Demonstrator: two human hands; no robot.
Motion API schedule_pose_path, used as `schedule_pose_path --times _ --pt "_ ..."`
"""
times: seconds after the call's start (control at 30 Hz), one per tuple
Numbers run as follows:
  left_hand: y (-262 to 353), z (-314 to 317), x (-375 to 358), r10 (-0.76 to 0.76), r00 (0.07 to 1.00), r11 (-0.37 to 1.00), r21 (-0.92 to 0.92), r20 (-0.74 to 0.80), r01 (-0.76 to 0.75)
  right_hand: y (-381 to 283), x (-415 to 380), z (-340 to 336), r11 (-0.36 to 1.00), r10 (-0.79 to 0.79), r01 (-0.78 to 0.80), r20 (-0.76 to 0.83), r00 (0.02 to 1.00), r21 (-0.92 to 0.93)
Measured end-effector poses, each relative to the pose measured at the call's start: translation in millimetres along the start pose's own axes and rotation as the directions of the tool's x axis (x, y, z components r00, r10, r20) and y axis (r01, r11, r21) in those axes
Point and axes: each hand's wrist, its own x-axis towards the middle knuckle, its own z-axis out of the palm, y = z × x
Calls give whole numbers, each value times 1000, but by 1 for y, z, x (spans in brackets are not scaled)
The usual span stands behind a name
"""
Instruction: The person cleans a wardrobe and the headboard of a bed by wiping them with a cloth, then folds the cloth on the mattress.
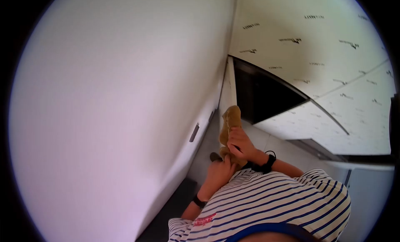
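A soft tan suede-like item (232,115) with rounded ends, glove-like in shape, hangs in front of my striped shirt. My right hand (242,144) is closed round its middle, with the thumb folded inward. Lower and to the left, my left hand (221,174) grips the tan material near its lower end, fingers curled against it. The two hands are close together. My palms and fingers hide part of the item, and I cannot tell its exact kind.
A large white panel (121,96) rises on the left, with a small grey slot (194,132) near its edge. At right are cabinet fronts in printed film (287,29) and a dark opening (266,90). Pale floor tiles (258,136) show below; a dark shoe tip (215,156) shows beside my left hand.
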Motion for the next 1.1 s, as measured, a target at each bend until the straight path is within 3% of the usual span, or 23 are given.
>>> schedule_pose_path --times 0.07,0.13,0.27,0.33,0.43,0.5,0.57,0.63,0.7,0.73,0.8,0.83,0.87,0.9,0.93,0.97,1.03,1.1 --pt "7 -2 14 29 995 999 -30 99 -27 -3 -8 -13 998 60 -61 5 998 33" --pt "15 -3 34 62 982 997 -56 177 -53 7 -16 -34 1000 3 -7 145 989 25" --pt "32 7 74 270 919 961 -140 288 -238 10 -42 -72 997 75 -75 68 995 -2" --pt "38 25 96 342 890 939 -151 301 -310 -1 -51 -96 949 213 -212 -25 977 -231" --pt "50 48 124 431 819 902 -181 378 -392 2 -69 -123 898 317 -322 -68 946 -300" --pt "62 55 147 526 805 781 219 276 -585 6 -79 -131 860 330 -363 -153 932 -359" --pt "89 40 173 527 789 732 303 314 -610 17 -88 -138 818 363 -429 -234 902 -382" --pt "107 24 175 515 777 682 374 363 -628 26 -98 -149 832 308 -429 -351 884 -352" --pt "123 11 198 534 808 788 198 250 -583 38 -101 -163 806 251 -414 -389 886 -422" --pt "129 5 201 536 803 784 201 260 -588 44 -105 -160 786 184 -385 -411 893 -484" --pt "138 -6 213 542 839 821 187 43 -540 52 -109 -166 751 116 -373 -447 887 -545" --pt "138 -8 221 553 831 811 187 61 -554 53 -111 -170 754 35 -309 -435 900 -579" --pt "136 -7 231 601 795 794 170 -80 -583 55 -112 -175 748 -46 -247 -419 907 -615" --pt "135 -5 243 629 748 777 152 -212 -611 61 -116 -184 742 -31 -275 -440 897 -611" --pt "133 -1 253 644 739 761 263 -197 -593 66 -120 -193 744 -67 -171 -327 943 -646" --pt "128 5 256 654 737 752 253 -171 -609 67 -125 -196 743 -104 -62 -207 973 -667" --pt "118 19 276 708 704 628 405 58 -665 73 -129 -203 700 -112 -112 -263 958 -706" --pt "107 28 291 740 653 548 417 161 -725 75 -135 -207 651 -115 -173 -322 940 -739"
